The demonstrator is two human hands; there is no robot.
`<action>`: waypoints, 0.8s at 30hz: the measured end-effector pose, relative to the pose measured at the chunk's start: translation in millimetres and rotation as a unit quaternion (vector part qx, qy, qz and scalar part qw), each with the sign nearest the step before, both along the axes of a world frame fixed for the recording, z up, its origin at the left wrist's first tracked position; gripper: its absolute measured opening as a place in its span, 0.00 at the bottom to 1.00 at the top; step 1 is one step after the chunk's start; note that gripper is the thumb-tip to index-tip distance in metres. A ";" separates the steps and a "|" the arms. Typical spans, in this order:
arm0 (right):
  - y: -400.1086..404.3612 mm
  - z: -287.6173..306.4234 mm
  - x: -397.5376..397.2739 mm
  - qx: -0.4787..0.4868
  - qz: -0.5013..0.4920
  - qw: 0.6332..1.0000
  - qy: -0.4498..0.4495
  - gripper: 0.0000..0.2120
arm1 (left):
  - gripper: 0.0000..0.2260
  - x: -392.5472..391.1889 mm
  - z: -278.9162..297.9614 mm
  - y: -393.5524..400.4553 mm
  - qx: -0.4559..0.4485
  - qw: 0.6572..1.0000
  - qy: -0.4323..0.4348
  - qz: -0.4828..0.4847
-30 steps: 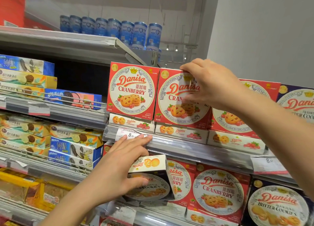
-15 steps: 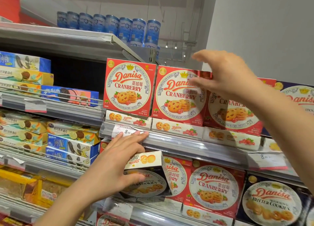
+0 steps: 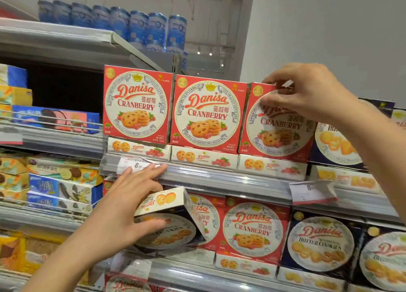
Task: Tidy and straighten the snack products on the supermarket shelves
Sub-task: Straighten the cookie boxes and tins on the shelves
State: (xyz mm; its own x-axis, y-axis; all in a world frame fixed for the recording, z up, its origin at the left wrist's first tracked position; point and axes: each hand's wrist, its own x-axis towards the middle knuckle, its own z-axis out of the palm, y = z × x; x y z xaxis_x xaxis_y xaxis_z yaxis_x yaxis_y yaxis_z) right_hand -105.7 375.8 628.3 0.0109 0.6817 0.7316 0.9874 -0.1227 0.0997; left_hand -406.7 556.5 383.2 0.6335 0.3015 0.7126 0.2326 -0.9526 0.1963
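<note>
My right hand [image 3: 307, 91] is up on the upper shelf [image 3: 219, 179], fingers pinching the top edge of the third cranberry box [image 3: 276, 133], which leans a touch against its neighbours. The two cranberry boxes to its left [image 3: 136, 105] stand square, faces out, side by side on the flat boxes beneath, so that stretch looks done to me. My left hand [image 3: 118, 214] is down on the shelf below, fingers spread over the white top and thumb under the front of a butter cookie box [image 3: 171, 221], tilted and sitting in front of the red cranberry boxes there, so it looks out of place. Its fellows, the navy butter cookie boxes [image 3: 320, 243], stand off to the right. Still to do, I'd say: square this third box, rehome the stray one, and fix the price tag [image 3: 312, 191] hanging crooked.
</note>
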 end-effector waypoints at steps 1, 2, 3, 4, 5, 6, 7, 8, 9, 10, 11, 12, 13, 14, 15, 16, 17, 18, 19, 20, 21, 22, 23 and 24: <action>-2.1 1.3 0.9 0.001 0.010 1.000 0.004 0.19 | 0.22 0.0 -0.2 -0.3 -0.001 1.000 0.000 0.000; -3.5 2.4 1.2 -0.001 0.018 1.000 0.010 0.19 | 0.22 -0.2 -0.7 -0.6 -0.002 1.000 0.000 0.000; -5.0 3.7 0.4 -0.003 0.025 1.000 0.016 0.19 | 0.22 -0.3 -1.0 -0.7 -0.002 1.000 0.000 0.001; -5.5 4.8 -0.4 -0.005 0.031 0.999 0.021 0.19 | 0.22 -0.3 -1.3 -0.7 -0.002 1.000 0.001 0.001; -5.1 5.6 -1.1 -0.006 0.034 0.999 0.023 0.18 | 0.22 -0.4 -1.4 -0.9 -0.003 1.000 0.001 0.001; -3.5 6.1 -1.5 -0.006 0.035 0.999 0.024 0.18 | 0.22 -0.5 -1.2 -1.1 -0.004 1.000 0.001 0.001; -1.7 6.8 -2.0 -0.007 0.034 0.999 0.021 0.17 | 0.22 -0.4 -1.0 -1.6 -0.006 1.000 0.000 0.001; 0.4 7.3 -2.5 -0.009 0.034 0.999 0.017 0.17 | 0.22 -0.5 -0.8 -2.0 -0.006 1.000 -0.001 0.000; 2.5 7.6 -2.8 -0.010 0.032 0.999 0.015 0.17 | 0.22 -0.6 -0.6 -2.5 -0.006 1.000 -0.003 0.000; 4.2 7.5 -2.8 -0.011 0.027 0.999 0.014 0.18 | 0.22 -0.6 -0.6 -2.8 -0.006 1.000 -0.003 0.000; 5.2 7.1 -2.5 -0.011 0.021 1.000 0.007 0.18 | 0.22 -0.8 -0.6 -3.2 -0.006 1.000 -0.003 0.000; 5.9 6.1 -2.2 -0.010 0.014 1.000 -0.006 0.18 | 0.22 -0.9 -0.8 -3.4 -0.005 1.000 -0.003 -0.001; 6.0 4.9 -2.3 -0.010 0.008 1.000 -0.020 0.19 | 0.22 -1.0 -1.0 -3.4 -0.004 1.000 -0.003 0.000; 6.1 3.5 -2.6 -0.012 0.004 1.000 -0.028 0.19 | 0.22 -1.1 -1.1 -3.5 -0.004 1.000 -0.003 0.000; 5.8 2.1 -3.3 -0.014 0.004 0.999 -0.033 0.20 | 0.22 -1.2 -1.0 -3.5 -0.006 1.000 -0.003 0.000; 5.5 0.9 -4.3 -0.016 0.004 0.999 -0.035 0.21 | 0.22 -1.3 -0.9 -3.5 -0.007 1.000 -0.002 0.000; 4.6 -0.1 -5.8 -0.013 0.002 0.999 -0.039 0.22 | 0.22 -1.3 -1.0 -3.3 -0.009 1.000 -0.002 0.000; 3.3 -1.8 -7.3 -0.004 -0.003 0.999 -0.050 0.24 | 0.22 -1.4 -1.1 -3.3 -0.009 1.000 -0.001 0.001; 1.1 -4.3 -8.4 0.014 -0.006 0.997 -0.070 0.24 | 0.22 -1.4 -0.9 -3.4 -0.009 1.000 0.001 0.001; -1.7 -8.2 -9.7 0.040 0.001 0.995 -0.097 0.23 | 0.22 -1.3 -0.9 -3.4 -0.010 1.000 0.001 0.002; -5.2 -13.5 -11.6 0.070 0.020 0.989 -0.125 0.20 | 0.22 -1.4 -0.7 -3.5 -0.012 1.000 0.000 0.001; -9.4 -20.3 -14.5 0.098 0.046 0.983 -0.150 0.17 | 0.21 -1.4 -0.4 -3.5 -0.015 1.000 -0.001 0.000; -13.5 -29.0 -18.3 0.116 0.069 0.976 -0.170 0.14 | 0.21 -1.2 0.1 -3.8 -0.017 1.000 -0.003 -0.002; -17.3 -39.6 -22.2 0.123 0.089 0.971 -0.185 0.11 | 0.21 -1.0 0.5 -4.2 -0.021 1.000 -0.005 -0.003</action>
State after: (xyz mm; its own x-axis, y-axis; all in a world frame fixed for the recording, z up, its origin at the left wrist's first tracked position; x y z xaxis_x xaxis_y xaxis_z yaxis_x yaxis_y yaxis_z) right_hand -128.0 358.5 588.6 -0.3864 0.4527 0.8036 0.8970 -0.0184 0.4417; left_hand -407.7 552.3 383.6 0.6281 0.3269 0.7061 0.2244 -0.9450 0.2378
